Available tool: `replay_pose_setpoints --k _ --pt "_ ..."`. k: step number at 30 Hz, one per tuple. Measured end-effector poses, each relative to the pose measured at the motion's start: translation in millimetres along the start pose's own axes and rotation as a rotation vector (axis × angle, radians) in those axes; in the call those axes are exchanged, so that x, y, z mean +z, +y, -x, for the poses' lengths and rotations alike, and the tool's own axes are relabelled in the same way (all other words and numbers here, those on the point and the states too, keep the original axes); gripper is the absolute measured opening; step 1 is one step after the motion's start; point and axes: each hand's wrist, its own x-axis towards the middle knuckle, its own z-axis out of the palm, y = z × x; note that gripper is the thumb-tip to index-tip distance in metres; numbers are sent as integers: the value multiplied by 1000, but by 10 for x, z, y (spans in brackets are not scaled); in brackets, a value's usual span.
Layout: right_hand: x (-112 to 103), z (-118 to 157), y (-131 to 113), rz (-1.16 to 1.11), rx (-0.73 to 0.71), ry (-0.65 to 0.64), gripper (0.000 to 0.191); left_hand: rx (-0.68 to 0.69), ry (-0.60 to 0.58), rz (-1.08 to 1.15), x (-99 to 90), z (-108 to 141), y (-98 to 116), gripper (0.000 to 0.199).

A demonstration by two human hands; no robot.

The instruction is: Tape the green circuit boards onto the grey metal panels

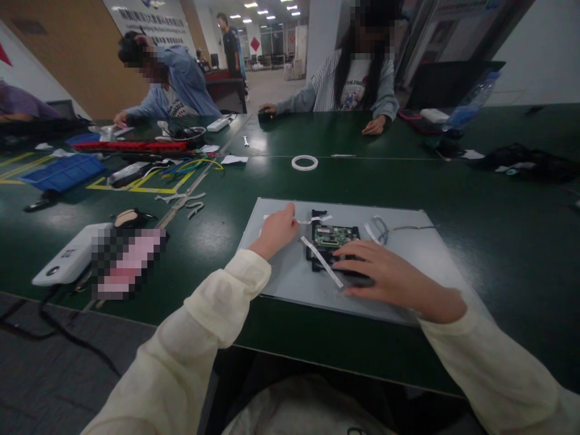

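A green circuit board (333, 235) in a black frame (316, 264) lies on a flat grey panel (285, 281). My left hand (277, 229) is closed in a pinch at the panel's left side, and a thin white strip (312, 221) runs from its fingers towards the frame's top; the fingertips are partly hidden. My right hand (385, 272) lies with fingers stretched out over the frame's lower right part and the board's edge, covering some of both. Another white strip (322, 262) slants across the frame, its lower end near my right fingertips.
Behind the board, a grey cable (379, 231) lies coiled on the panel. A white tape roll (304, 163) sits farther back on the green table. Pliers (181, 198), a white power bank (72, 254) and a blue tray (63, 173) are on the left. Two people sit opposite.
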Motion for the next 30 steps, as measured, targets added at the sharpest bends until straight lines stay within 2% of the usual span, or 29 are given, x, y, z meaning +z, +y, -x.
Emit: replay_pose_setpoints --k 3,7,11,15,19,24,30 --pt "39 22 -45 -2 -17 -15 32 3 23 33 -11 -1 -11 23" --pt "86 7 -85 16 -64 36 19 73 57 145 -45 18 4 19" --pt "112 -23 -120 32 -97 62 22 203 39 263 -68 62 44 11" --pt "101 -35 -148 33 -104 75 30 265 16 265 -59 96 51 12" --pt "76 -35 -168 36 -72 132 30 279 -46 314 -65 97 29 14" --pt "104 -35 -185 57 -48 287 18 269 -114 380 -86 90 23 17" --pt "193 -21 -223 -2 50 311 17 290 -216 451 -95 87 1 19"
